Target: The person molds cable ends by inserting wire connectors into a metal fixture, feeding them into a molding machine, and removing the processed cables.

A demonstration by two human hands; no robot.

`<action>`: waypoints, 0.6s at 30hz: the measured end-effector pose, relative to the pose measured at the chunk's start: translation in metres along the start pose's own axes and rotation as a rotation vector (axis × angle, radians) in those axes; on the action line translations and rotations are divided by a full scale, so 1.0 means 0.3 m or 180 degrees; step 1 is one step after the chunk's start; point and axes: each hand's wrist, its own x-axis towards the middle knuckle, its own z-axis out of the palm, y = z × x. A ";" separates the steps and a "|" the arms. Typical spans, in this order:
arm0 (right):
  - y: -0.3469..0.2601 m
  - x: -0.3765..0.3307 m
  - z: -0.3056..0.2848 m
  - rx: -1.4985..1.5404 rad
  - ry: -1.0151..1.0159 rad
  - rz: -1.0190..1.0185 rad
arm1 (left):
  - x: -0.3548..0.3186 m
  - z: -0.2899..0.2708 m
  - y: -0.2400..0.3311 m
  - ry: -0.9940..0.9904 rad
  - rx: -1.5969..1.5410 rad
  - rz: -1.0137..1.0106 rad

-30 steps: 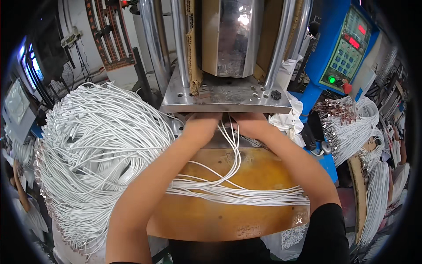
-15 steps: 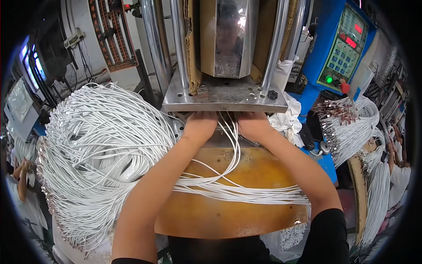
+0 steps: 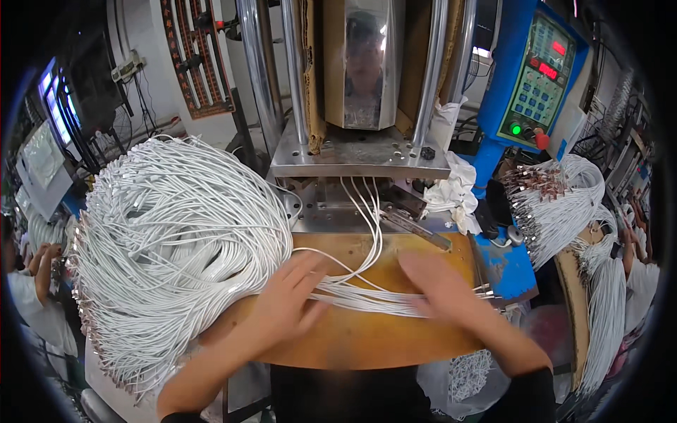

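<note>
My left hand [image 3: 293, 296] hovers over the yellow-brown work board, fingers apart and holding nothing. Beneath its fingertips lie white cables [image 3: 374, 303], a thin bundle crossing the board to metal-tipped ends at the right. My right hand [image 3: 448, 292], somewhat blurred, is over that bundle with its thumb apart from the stretched fingers; whether it touches the cables I cannot tell. A few white strands [image 3: 370, 236] rise in a curve from the bundle and pass under the metal press plate [image 3: 360, 168]. Their upper ends are hidden there.
A large heap of white cables [image 3: 176, 233] fills the left side. A long metal piece [image 3: 419, 229] lies below the press at right. Beyond stands a blue control box [image 3: 532, 77] with lit displays. More cable bundles [image 3: 557, 204] hang at right. People work at both edges.
Both my hands have come out from under the press plate toward me, over the board. The long metal piece and the area below the plate now show.
</note>
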 end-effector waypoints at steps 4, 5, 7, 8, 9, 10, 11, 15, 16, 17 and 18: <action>-0.117 -0.338 0.045 0.0018 -0.0231 0.0449 | -0.304 -0.136 0.077 -0.0664 -0.0108 -0.0518; -0.128 -0.385 0.061 -0.0290 -0.0266 0.0597 | -0.340 -0.134 0.078 -0.1056 0.0319 -0.0577; -0.125 -0.418 0.092 -0.0649 -0.0378 0.0687 | -0.375 -0.118 0.072 -0.1561 0.1153 -0.0337; -0.123 -0.424 0.100 -0.0902 -0.0467 0.0729 | -0.383 -0.108 0.072 -0.1397 0.1132 -0.0327; -0.119 -0.418 0.106 -0.0871 -0.0324 0.0693 | -0.382 -0.095 0.069 -0.1364 0.1147 -0.0341; -0.118 -0.412 0.110 -0.0856 -0.0286 0.0711 | -0.381 -0.086 0.069 -0.1238 0.1152 -0.0310; -0.120 -0.406 0.109 -0.0879 -0.0177 0.0671 | -0.380 -0.083 0.070 -0.1330 0.1133 -0.0362; -0.134 -0.407 0.102 -0.0733 -0.0128 0.0752 | -0.391 -0.089 0.082 -0.1231 0.1103 -0.0448; -0.138 -0.411 0.101 -0.0739 -0.0131 0.0754 | -0.396 -0.091 0.087 -0.1290 0.1100 -0.0504; -0.140 -0.415 0.102 -0.0738 -0.0142 0.0765 | -0.398 -0.091 0.091 -0.1194 0.1079 -0.0518; -0.141 -0.417 0.104 -0.0739 -0.0131 0.0759 | -0.399 -0.091 0.094 -0.1153 0.1081 -0.0538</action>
